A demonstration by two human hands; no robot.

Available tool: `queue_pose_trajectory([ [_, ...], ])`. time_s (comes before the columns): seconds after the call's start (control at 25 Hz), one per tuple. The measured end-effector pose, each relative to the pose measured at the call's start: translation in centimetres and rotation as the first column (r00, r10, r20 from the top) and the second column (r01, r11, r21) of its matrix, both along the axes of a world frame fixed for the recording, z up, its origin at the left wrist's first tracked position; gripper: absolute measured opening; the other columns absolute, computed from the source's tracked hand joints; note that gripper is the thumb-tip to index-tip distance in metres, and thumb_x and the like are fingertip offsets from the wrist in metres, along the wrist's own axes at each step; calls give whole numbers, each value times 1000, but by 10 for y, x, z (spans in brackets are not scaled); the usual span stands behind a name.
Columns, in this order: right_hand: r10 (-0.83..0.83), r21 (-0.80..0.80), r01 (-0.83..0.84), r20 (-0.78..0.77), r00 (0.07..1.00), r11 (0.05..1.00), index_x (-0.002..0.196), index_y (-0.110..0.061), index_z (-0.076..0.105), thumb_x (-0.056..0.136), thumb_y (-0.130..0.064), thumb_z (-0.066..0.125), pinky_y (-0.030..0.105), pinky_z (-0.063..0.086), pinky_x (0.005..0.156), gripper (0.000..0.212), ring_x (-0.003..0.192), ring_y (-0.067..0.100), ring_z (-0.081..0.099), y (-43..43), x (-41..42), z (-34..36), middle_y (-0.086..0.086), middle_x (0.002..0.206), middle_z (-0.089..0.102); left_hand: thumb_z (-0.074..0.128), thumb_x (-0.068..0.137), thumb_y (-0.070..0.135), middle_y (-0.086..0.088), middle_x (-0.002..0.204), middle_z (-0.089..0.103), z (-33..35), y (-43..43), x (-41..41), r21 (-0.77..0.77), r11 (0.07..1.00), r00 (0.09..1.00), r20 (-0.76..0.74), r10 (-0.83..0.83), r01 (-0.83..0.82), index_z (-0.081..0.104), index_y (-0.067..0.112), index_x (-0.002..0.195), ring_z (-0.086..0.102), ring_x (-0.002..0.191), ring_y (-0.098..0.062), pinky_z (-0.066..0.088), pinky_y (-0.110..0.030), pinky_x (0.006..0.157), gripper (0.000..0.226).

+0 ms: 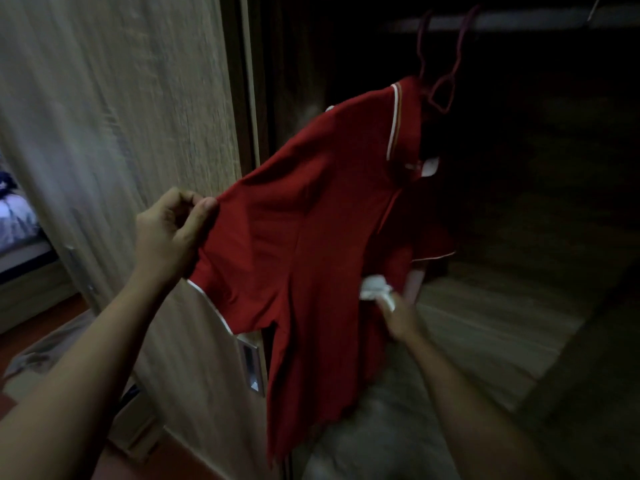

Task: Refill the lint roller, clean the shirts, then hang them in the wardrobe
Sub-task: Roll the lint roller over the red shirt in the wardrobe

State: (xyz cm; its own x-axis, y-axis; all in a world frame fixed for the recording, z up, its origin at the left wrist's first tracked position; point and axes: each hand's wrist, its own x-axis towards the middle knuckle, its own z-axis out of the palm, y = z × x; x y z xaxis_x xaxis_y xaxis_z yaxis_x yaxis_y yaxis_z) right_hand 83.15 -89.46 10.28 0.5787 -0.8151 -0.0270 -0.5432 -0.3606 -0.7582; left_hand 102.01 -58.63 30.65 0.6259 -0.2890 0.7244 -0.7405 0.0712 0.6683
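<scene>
Off at the far left edge there's a sliver of a bed (17, 216) with pale bedding, then the big light wood wardrobe door (114, 116) fills most of the left side, with a metal recessed handle (252, 364) low down near its edge. The left hand (173, 230) is up in front of that door, thumb and fingers pinched tight on the sleeve of a red polo shirt (311, 220), pulling the fabric out toward the left so it's stretched fairly flat. The shirt has white trim on the sleeve hem and collar, and it hangs on a dark red hanger (446, 88) whose hook goes up to the rail (519, 19) at the top of the dark wardrobe opening. So the shirt sits right in the doorway of the wardrobe, middle of the view, tail hanging down near the floor. Lower and to the right, the right hand (398, 317) is against the shirt's right side, closed around something white (375, 289). It's blurry, so I can't tell whether that's the lint roller or just a wad of used sheet. Further right it's dim wooden shelving (502, 323) inside the wardrobe.
</scene>
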Motion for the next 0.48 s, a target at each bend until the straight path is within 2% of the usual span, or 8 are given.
queue_pose_trajectory([
  [0.08,46,38,-43,-73,996,998,124,-26,50,81,-72,33,39,45,94,66,110,31,58,40,-7,-32,13,122,62,55,78,53,27,62,62,-1,1,-2,16,1000,999,20,25,-25,59,48,70,51,55,6,42,-18,56,10],
  [0.2,7,61,-7,-11,1000,998,119,-27,52,88,-61,36,38,46,91,49,107,30,60,67,-16,-31,11,115,65,54,84,48,20,63,64,4,5,-10,85,993,994,75,79,-85,56,39,71,51,54,8,39,-12,54,16],
  [0.28,-7,27,4,102,995,1000,102,-28,55,86,-63,38,37,48,85,42,98,29,63,62,-17,-3,7,101,68,51,94,36,4,62,58,8,9,-22,205,965,982,128,142,-167,54,27,76,50,56,0,33,-20,53,20],
  [0.32,-18,-9,20,162,987,1000,90,-27,54,88,-58,41,36,47,78,34,90,28,63,59,-17,18,4,89,67,47,97,31,3,63,53,10,12,-30,247,944,973,124,195,-220,53,19,80,48,57,-8,27,-25,55,22],
  [0.4,-14,-86,39,274,962,996,75,-27,48,92,-47,44,35,44,70,27,77,26,61,57,-16,66,0,73,61,40,100,27,4,64,45,12,17,-50,194,952,971,8,240,-237,48,12,84,41,57,-10,22,-30,56,24],
  [0.48,26,-140,26,357,934,990,77,-26,49,93,-47,41,35,43,65,28,68,19,58,60,-14,112,-2,70,58,36,101,28,7,66,38,14,16,-78,21,992,980,-156,126,-124,42,21,79,36,56,-3,30,-26,54,24],
])
